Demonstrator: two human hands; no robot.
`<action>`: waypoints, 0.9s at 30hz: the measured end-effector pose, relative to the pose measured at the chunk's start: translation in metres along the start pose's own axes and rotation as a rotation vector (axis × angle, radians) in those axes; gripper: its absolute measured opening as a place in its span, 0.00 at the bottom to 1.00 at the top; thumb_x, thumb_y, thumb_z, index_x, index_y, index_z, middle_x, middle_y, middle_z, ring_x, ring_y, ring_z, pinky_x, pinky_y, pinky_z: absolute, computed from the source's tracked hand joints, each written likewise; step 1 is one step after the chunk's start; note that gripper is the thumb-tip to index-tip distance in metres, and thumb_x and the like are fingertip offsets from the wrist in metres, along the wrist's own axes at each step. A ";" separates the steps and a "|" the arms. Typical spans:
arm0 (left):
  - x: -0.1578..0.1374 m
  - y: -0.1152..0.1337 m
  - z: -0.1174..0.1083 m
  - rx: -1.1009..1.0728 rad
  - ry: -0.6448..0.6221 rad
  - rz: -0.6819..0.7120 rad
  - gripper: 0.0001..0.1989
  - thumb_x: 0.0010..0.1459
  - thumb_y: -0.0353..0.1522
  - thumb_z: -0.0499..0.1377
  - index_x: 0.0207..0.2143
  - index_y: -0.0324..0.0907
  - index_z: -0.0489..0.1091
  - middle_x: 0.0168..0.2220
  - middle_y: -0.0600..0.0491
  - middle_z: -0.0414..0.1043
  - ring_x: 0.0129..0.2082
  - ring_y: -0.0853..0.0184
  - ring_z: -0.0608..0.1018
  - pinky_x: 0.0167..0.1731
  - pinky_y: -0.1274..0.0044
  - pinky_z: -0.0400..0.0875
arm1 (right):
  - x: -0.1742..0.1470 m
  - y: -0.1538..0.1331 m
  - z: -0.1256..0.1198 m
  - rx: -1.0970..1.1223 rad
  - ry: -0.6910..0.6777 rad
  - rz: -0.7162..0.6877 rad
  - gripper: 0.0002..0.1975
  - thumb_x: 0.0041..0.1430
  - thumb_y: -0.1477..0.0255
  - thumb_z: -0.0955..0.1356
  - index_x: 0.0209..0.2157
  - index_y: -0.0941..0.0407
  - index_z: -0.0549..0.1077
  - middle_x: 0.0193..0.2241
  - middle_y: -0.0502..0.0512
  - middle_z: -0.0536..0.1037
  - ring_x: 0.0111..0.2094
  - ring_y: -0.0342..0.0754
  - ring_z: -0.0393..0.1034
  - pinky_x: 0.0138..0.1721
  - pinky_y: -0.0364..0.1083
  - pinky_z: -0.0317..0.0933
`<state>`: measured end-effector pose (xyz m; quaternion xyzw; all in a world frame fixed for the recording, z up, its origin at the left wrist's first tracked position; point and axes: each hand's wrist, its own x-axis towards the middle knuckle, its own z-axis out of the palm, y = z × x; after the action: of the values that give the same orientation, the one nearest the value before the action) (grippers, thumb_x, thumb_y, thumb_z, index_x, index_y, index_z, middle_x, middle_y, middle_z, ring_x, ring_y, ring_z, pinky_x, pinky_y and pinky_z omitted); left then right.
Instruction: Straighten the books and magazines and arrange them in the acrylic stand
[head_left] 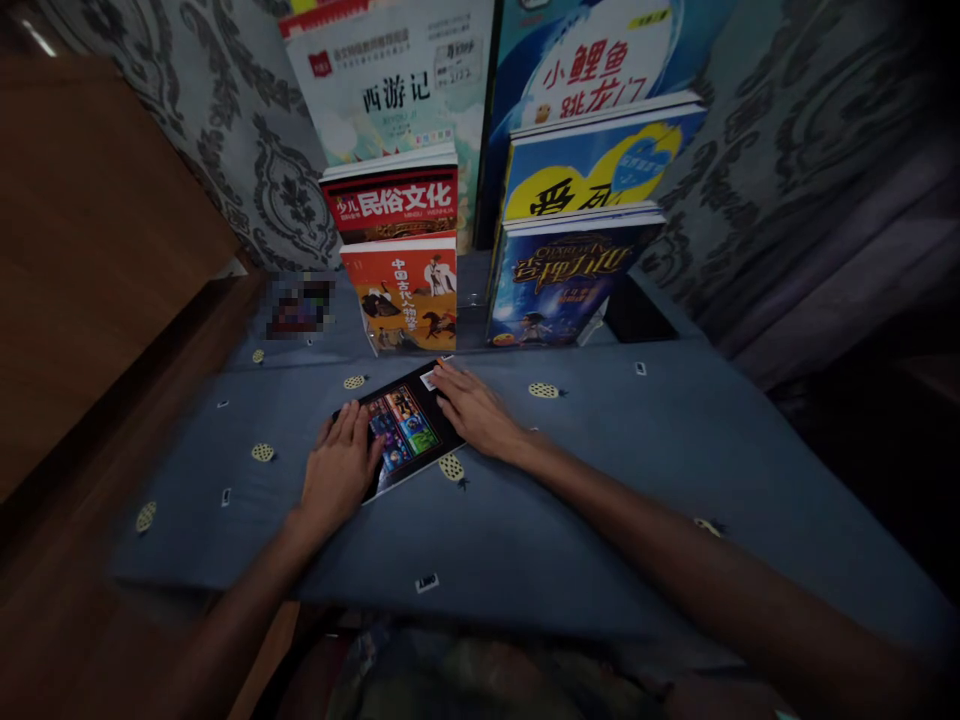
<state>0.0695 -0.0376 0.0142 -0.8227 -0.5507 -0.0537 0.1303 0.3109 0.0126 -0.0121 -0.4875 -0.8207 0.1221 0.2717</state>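
Note:
A thin book (pixel 405 430) with a black cover and a panel of small coloured pictures lies flat and slanted on the table. My left hand (pixel 341 460) rests over its left end, fingers extended close together and thumb apart on the cover. Across the book's upper right corner lies my right hand (pixel 476 408), its fingers stretched out over a white label. Both hands are open and touch the book from above. Parts of the cover are hidden beneath them.
Behind the book stand an orange book (pixel 411 300), a red book (pixel 397 198), a dark blue book (pixel 559 280) and a yellow and blue book (pixel 592 165), with larger books at the back. Blue cloth with pineapple prints covers the table (pixel 315 540). A wooden panel (pixel 97 250) rises at left.

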 end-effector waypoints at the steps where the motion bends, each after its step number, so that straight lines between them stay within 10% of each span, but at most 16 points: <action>1: 0.000 0.000 0.000 -0.002 -0.003 -0.004 0.25 0.71 0.38 0.47 0.61 0.29 0.64 0.63 0.36 0.65 0.63 0.52 0.70 0.62 0.61 0.64 | -0.007 0.000 -0.002 -0.002 0.011 -0.011 0.22 0.67 0.75 0.60 0.60 0.60 0.69 0.63 0.66 0.69 0.66 0.57 0.59 0.66 0.63 0.55; 14: 0.002 0.008 -0.010 -0.039 0.012 0.093 0.22 0.70 0.36 0.48 0.58 0.31 0.68 0.60 0.36 0.69 0.61 0.51 0.72 0.61 0.58 0.64 | -0.082 -0.018 -0.031 -0.005 0.223 -0.099 0.15 0.65 0.79 0.63 0.48 0.57 0.77 0.45 0.62 0.83 0.49 0.55 0.77 0.58 0.61 0.65; 27: 0.004 0.047 -0.014 -0.042 0.046 0.356 0.24 0.70 0.42 0.51 0.58 0.35 0.69 0.59 0.40 0.72 0.59 0.54 0.74 0.55 0.64 0.71 | -0.077 -0.013 -0.045 0.457 0.227 0.330 0.13 0.63 0.72 0.64 0.44 0.54 0.79 0.33 0.54 0.84 0.34 0.50 0.78 0.31 0.46 0.68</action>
<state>0.1149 -0.0549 0.0211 -0.9084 -0.3919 -0.0599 0.1330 0.3558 -0.0635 0.0060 -0.5511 -0.6460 0.2908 0.4408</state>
